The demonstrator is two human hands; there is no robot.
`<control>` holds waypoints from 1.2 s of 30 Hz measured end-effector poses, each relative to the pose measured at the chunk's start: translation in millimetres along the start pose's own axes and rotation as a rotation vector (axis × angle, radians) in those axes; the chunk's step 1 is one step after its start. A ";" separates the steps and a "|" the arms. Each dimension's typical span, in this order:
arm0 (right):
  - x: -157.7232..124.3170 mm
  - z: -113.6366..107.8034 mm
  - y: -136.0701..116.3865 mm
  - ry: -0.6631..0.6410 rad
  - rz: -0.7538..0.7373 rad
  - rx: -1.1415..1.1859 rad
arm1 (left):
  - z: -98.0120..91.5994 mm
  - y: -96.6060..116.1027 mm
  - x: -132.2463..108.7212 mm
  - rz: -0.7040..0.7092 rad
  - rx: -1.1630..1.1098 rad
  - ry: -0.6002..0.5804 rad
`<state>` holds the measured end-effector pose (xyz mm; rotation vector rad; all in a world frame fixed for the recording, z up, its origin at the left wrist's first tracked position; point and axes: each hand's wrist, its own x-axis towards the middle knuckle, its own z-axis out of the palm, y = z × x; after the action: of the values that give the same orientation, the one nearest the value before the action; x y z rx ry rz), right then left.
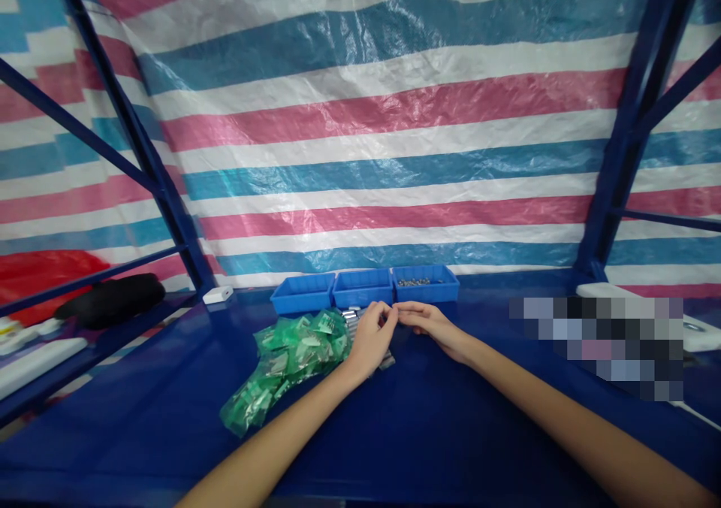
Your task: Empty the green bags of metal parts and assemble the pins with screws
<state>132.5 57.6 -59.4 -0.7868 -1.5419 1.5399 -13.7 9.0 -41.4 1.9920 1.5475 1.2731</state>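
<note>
My left hand point(374, 333) and my right hand point(431, 322) meet fingertip to fingertip over the blue table. Both are closed in a pinch, and whatever lies between the fingers is too small or hidden to make out. Just left of my left hand lies a heap of green-printed clear plastic packets point(301, 350). Several silvery metal pieces point(350, 315) show beside and partly behind that hand. Beyond the hands stand three blue bins in a row: the right bin point(426, 291) holds small metal parts, while the middle bin point(362, 294) and left bin point(304, 300) show no contents.
A small white box point(218, 294) sits at the table's back left. Blue metal posts point(625, 140) frame the table, with striped plastic sheeting point(383, 147) behind. On the left shelf lies a black pouch point(116, 300). At the right, a blurred-out patch covers part of the table.
</note>
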 end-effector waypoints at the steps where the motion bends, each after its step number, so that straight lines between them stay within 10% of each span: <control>1: 0.1 -0.1 0.3 0.002 -0.001 0.003 | 0.0 0.3 -0.2 0.001 -0.003 0.000; 36: 3.8 -1.1 3.7 0.082 -0.002 0.046 | 2.9 -0.9 -1.7 0.080 0.131 -0.104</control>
<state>131.2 61.7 -62.7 -0.8121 -1.4423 1.5179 -12.1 8.5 -44.4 2.1845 1.5521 1.1034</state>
